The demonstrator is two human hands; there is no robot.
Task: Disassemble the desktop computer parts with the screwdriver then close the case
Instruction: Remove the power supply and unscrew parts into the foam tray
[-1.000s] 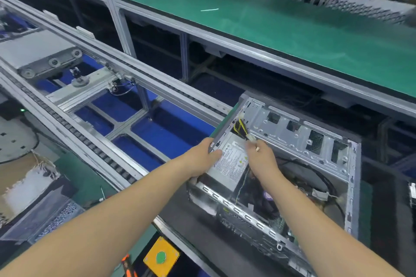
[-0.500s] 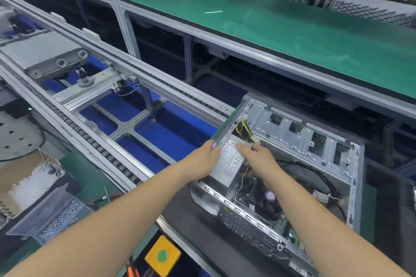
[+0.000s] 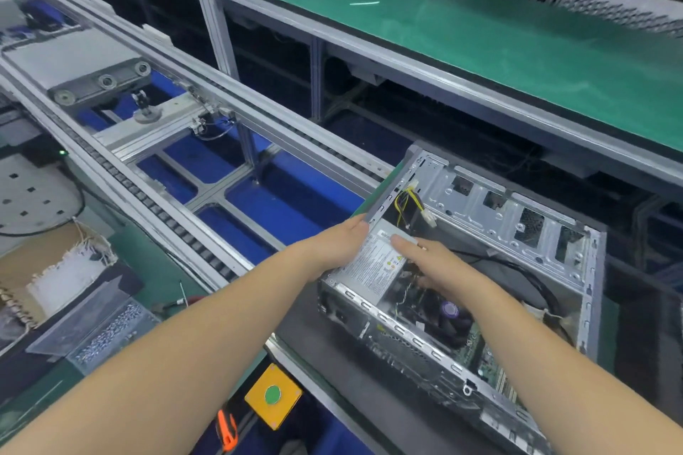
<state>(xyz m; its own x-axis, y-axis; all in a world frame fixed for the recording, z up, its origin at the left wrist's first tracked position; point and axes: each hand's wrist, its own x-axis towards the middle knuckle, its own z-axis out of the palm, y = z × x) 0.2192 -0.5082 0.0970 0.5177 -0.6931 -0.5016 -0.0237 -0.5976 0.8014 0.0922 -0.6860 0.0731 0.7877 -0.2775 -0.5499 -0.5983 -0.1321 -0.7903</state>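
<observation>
An open silver computer case (image 3: 510,218) lies on its side on a dark mat, its inside facing up. A grey power supply (image 3: 373,262) with a white label sits in the case's left end. My left hand (image 3: 332,247) grips the power supply's left side at the case edge. My right hand (image 3: 432,262) holds its right side, thumb on top and fingers curled down beside it. Yellow and black cables (image 3: 406,207) with a white plug run from its far end. A black cooler fan (image 3: 443,314) and a green motherboard (image 3: 491,362) show below my right hand.
A conveyor with metal rails (image 3: 177,229) and blue floor panels runs to the left. A green shelf (image 3: 480,37) spans the back. A clear tray of screws (image 3: 107,332) and a screwdriver (image 3: 181,301) lie at left. An orange box with a green button (image 3: 272,395) sits below.
My right hand has let go of the white cable plug and moved down onto the power supply's right side. The left hand has stayed on the power supply's left side.
</observation>
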